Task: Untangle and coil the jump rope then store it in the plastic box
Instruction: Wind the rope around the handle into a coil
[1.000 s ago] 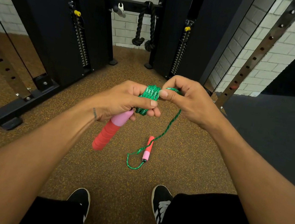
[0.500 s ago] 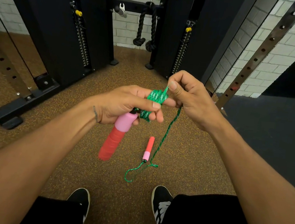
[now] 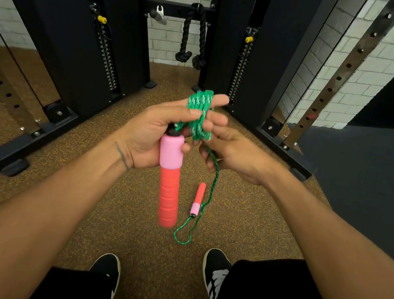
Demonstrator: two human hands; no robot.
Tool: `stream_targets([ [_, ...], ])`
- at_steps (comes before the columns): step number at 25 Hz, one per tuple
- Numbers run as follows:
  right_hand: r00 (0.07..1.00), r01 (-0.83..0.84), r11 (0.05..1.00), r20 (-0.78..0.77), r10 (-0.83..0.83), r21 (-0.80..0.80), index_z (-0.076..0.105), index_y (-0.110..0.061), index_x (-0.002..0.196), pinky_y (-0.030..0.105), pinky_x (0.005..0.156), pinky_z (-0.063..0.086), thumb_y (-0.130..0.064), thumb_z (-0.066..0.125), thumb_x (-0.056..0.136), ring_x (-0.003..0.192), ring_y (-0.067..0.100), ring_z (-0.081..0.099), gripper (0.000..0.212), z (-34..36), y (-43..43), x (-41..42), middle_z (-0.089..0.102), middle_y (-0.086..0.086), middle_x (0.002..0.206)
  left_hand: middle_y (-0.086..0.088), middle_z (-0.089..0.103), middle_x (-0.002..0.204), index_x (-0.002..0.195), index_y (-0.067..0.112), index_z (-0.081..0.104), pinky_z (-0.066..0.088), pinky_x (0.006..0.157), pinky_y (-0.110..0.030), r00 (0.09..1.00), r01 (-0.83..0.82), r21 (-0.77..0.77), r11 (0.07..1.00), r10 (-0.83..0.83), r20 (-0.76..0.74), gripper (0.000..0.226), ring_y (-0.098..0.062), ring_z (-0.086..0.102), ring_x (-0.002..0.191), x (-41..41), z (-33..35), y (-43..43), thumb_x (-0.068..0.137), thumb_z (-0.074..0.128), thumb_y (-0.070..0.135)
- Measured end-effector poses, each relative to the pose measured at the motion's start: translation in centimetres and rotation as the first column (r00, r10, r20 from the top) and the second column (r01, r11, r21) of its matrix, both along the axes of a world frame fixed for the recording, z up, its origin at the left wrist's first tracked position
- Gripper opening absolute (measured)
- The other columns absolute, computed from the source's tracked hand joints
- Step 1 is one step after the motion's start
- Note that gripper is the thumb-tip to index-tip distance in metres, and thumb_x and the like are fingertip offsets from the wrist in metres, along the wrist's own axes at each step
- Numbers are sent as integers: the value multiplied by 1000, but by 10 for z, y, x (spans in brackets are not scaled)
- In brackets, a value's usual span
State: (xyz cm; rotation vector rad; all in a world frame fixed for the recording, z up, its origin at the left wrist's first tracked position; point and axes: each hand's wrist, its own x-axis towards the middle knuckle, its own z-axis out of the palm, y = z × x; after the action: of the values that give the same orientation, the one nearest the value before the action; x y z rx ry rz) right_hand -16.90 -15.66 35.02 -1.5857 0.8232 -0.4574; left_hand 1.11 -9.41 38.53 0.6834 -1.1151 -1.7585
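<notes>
My left hand (image 3: pixel 152 131) grips one pink-and-red jump rope handle (image 3: pixel 169 183), which hangs downward, and holds several turns of green rope (image 3: pixel 199 113) wound around its fingers. Just below and to the right of the coil, my right hand (image 3: pixel 235 151) pinches the loose strand of rope (image 3: pixel 215 176) that trails down. The second handle (image 3: pixel 197 200) lies on the floor with a small loop of rope (image 3: pixel 181 234) beside it. No plastic box is in view.
A black cable machine (image 3: pixel 63 41) with weight stacks stands ahead, and a black knotted rope attachment (image 3: pixel 192 37) hangs in its gap. A perforated steel upright (image 3: pixel 336 79) leans at right. My two black shoes (image 3: pixel 215 273) stand on the speckled brown floor.
My right hand has dropped from above the coil to below it, carrying the strand around my left fingers. The held handle swung to hang more vertically; the floor handle shifted slightly.
</notes>
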Motion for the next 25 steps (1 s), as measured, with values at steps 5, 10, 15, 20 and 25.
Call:
stream_targets([
  [5, 972, -131, 983, -211, 102, -130, 69, -22, 92, 25, 51, 44, -31, 51, 103, 53, 9, 51, 23, 9, 15, 10, 58, -1, 69, -2, 69, 126, 141, 22, 48, 49, 50, -20, 935, -222, -43, 974, 226, 272, 51, -12, 60, 77, 0, -7, -5, 96, 46, -1],
  [10, 967, -132, 968, -241, 78, -214, 78, -16, 86, 24, 46, 32, -36, 62, 96, 47, 5, 40, 28, 23, 14, 4, 53, -3, 56, -3, 72, 120, 141, 22, 48, 49, 49, -22, 882, -217, -61, 974, 223, 416, 51, -17, 64, 63, 0, -9, -8, 95, 49, -2],
  [15, 968, -163, 968, -221, 119, -190, 77, -11, 79, 23, 46, 30, -31, 66, 93, 46, 7, 40, 26, 30, 15, -4, 54, -2, 54, -3, 71, 121, 136, 19, 55, 51, 48, -20, 911, -180, 29, 983, 155, 382, 51, -12, 64, 80, 11, -11, -6, 91, 52, -4],
  [20, 993, -96, 965, -95, 74, -245, 74, -11, 81, 15, 46, 31, -19, 67, 93, 48, 0, 43, 17, 36, 13, -14, 55, -10, 52, -14, 62, 130, 138, 28, 54, 53, 52, -21, 882, -65, 11, 998, 52, 468, 69, -18, 53, 84, 21, -15, -10, 74, 59, 1],
  [25, 993, 14, 952, 113, 21, -307, 63, -9, 83, 10, 52, 36, -9, 60, 97, 49, -1, 49, 14, 37, 10, -13, 61, 0, 65, -10, 67, 120, 130, 14, 56, 51, 56, -21, 834, 76, -51, 996, -36, 551, 45, -11, 61, 97, 11, -12, -6, 89, 55, -4],
])
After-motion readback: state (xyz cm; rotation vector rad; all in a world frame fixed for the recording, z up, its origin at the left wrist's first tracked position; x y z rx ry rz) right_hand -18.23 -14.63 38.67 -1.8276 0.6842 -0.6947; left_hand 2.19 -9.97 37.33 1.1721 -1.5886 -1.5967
